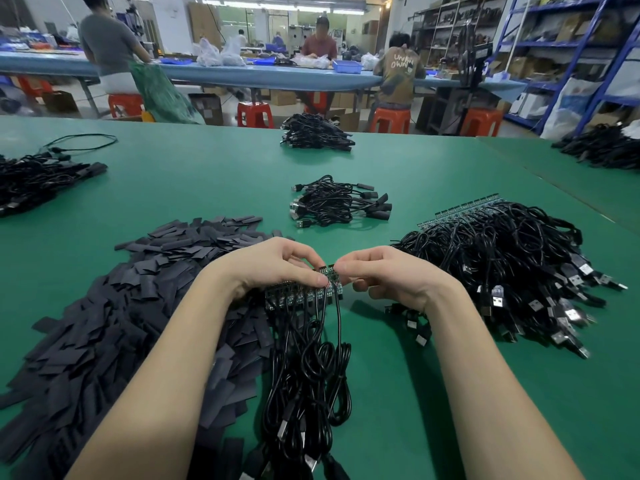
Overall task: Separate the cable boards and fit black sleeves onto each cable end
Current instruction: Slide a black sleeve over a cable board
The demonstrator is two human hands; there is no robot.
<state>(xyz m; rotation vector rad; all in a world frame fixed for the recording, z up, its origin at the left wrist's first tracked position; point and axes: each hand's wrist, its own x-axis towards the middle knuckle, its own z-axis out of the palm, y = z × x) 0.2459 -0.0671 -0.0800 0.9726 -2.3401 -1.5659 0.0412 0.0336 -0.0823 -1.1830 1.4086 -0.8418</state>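
Observation:
My left hand [277, 268] grips a strip of small joined circuit boards [298, 296] above the green table [214, 178], thumb pressed on the board beside the end one. My right hand [388, 275] pinches the end board [335, 279] of that strip. Black cables [308, 379] with USB plugs hang from the boards toward me. A large heap of flat black sleeves [138, 306] lies to the left, partly under my left forearm.
A big pile of unseparated board strips with cables [505, 258] lies on the right. A small bundle of sleeved cables [339, 206] sits ahead, with more cable piles at the far centre [315, 133], left [38, 181] and right [602, 150]. People work at a bench behind.

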